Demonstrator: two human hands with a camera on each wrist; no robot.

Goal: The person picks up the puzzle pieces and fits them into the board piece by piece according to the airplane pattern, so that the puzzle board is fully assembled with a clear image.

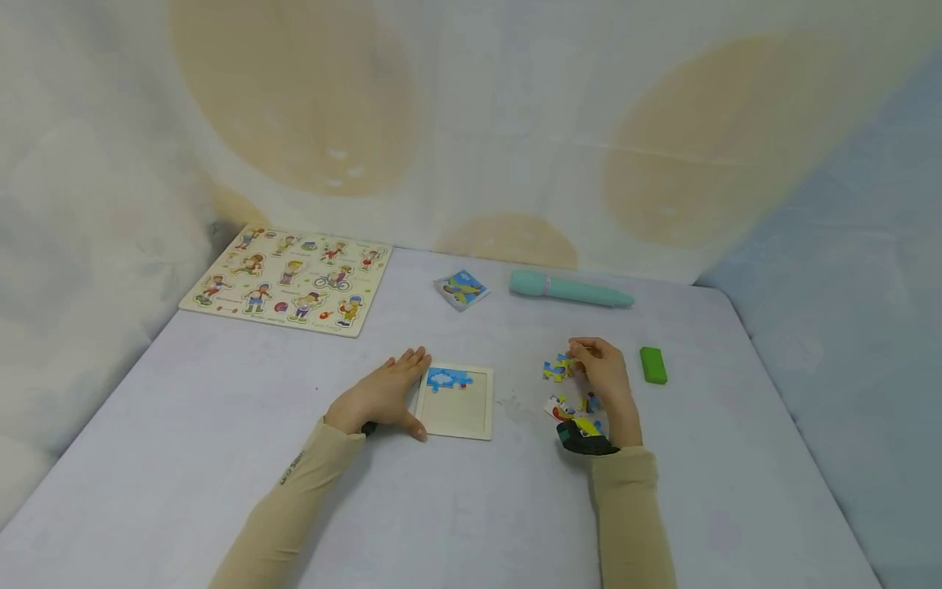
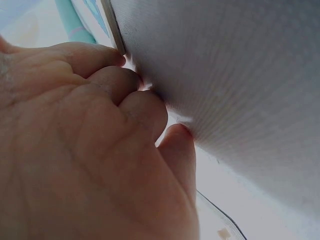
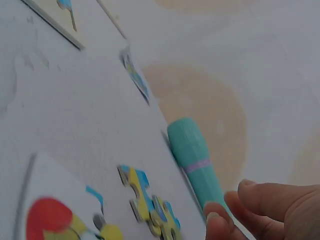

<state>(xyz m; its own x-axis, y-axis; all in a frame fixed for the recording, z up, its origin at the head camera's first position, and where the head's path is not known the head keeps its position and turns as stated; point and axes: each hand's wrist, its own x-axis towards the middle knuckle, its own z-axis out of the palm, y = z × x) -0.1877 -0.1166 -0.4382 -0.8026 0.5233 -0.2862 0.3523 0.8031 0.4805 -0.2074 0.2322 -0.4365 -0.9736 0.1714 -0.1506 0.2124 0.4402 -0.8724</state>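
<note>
A square wooden puzzle tray (image 1: pixel 455 413) lies flat, with joined blue sky pieces (image 1: pixel 446 379) along its upper left. My left hand (image 1: pixel 386 394) rests at the tray's left edge, fingers extended and thumb spread near its lower corner. In the right wrist view, my right hand (image 3: pixel 272 205) has its fingers loosely bent, and nothing shows between them. Below its fingertips are blue-and-yellow jigsaw pieces (image 1: pixel 554 370). Nearer the wrist lie more pieces, one white with red (image 1: pixel 559 409), partly hidden by the hand and the black wrist camera (image 1: pixel 585 440).
A wooden board with sports figures (image 1: pixel 294 282) lies at the back left. A small picture card (image 1: pixel 462 290) and a mint-green pen-shaped object (image 1: pixel 570 289) lie at the back. A green block (image 1: pixel 652 365) sits right of my right hand. Patterned cloth (image 1: pixel 500 123) hangs behind the table.
</note>
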